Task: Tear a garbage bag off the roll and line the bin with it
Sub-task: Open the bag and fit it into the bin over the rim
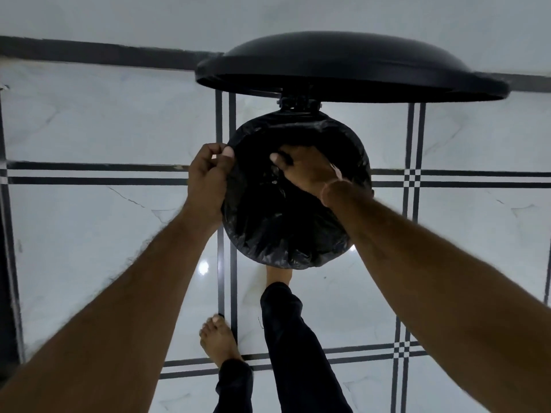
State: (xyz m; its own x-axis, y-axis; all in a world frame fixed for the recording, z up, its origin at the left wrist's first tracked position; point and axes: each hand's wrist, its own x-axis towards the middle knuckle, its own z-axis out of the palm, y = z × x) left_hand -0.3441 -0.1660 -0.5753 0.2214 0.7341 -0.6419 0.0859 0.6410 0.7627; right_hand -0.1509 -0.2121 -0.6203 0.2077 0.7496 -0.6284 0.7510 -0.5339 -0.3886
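Observation:
A round black pedal bin stands on the floor, seen from above, with a black garbage bag [286, 251] folded over its rim and hanging inside. Its black domed lid [343, 64] is tipped up at the back on a hinge. My left hand [208, 177] pinches the bag's edge at the left side of the rim. My right hand [304, 168] reaches down inside the bin mouth with its fingers in the bag; what they hold is hidden in the dark. No roll of bags is in view.
White marble floor tiles with black double lines [225, 293] surround the bin. One of my bare feet [217, 338] stands in front of the bin, the other [277, 275] is under its front edge. A dark skirting [98, 55] runs along the wall behind.

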